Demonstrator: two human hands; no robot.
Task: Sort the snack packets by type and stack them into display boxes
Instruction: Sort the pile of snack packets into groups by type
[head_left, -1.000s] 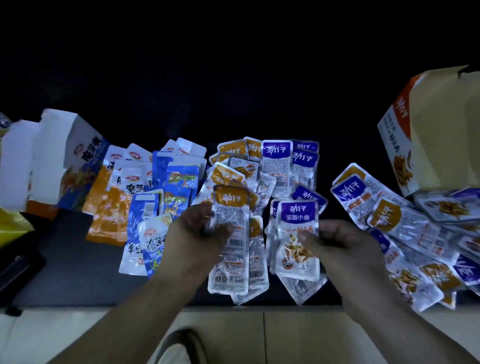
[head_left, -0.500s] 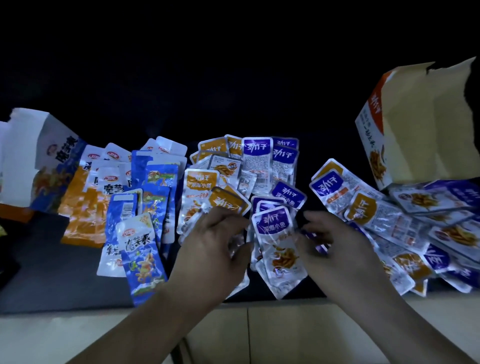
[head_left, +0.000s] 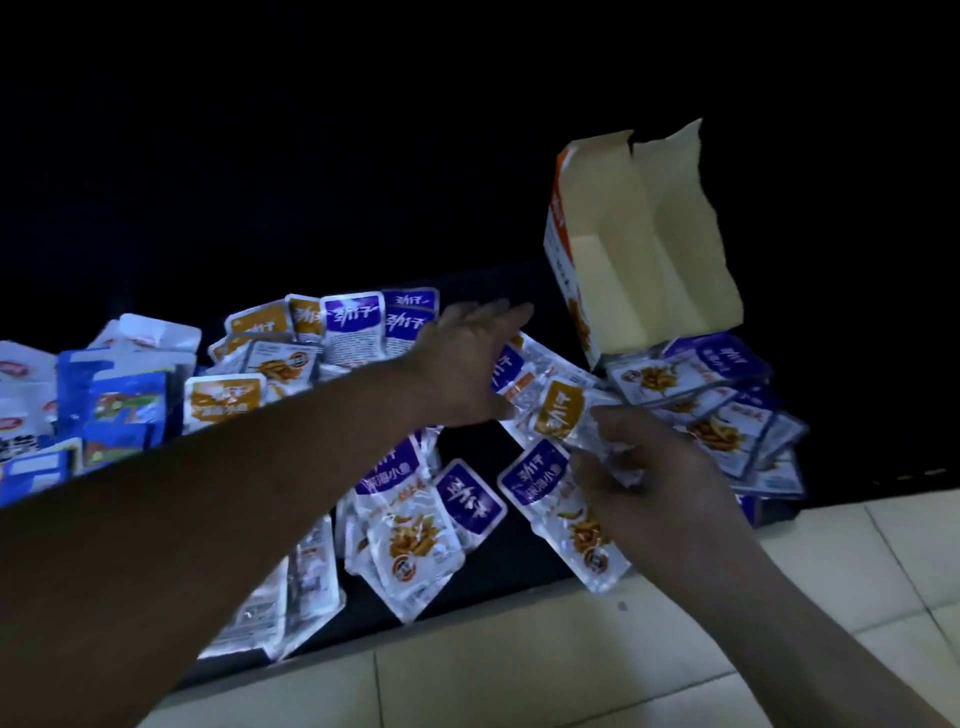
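**While the left hand (head_left: 462, 358) stretches out flat, the right hand (head_left: 654, 483) pinches an orange-labelled packet (head_left: 558, 413)**

Though the scene is dim, the lit packets read clearly against the dark surface (head_left: 493, 577). The left arm crosses in from the near left corner. Its hand hovers over the middle of the surface, fingers straight and released, grasping nothing and pointing toward the display box (head_left: 613, 218). The right hand sits toward the near right. Its fingers are curled and grasp the lower edge of the orange-labelled packet, which lies tilted between the two hands, just beside the left thumb.

The display box stands open and tilted near the right edge, its pale inside facing the camera. Its base rests on a heap of purple-labelled packets (head_left: 722, 364). A fan of purple packets (head_left: 400, 525) lies along the near edge, and some overhang the pale tiles (head_left: 519, 670). Blue packets (head_left: 119, 405) crowd the left edge. Orange and purple packets mix in a row (head_left: 353, 319) toward the far edge.
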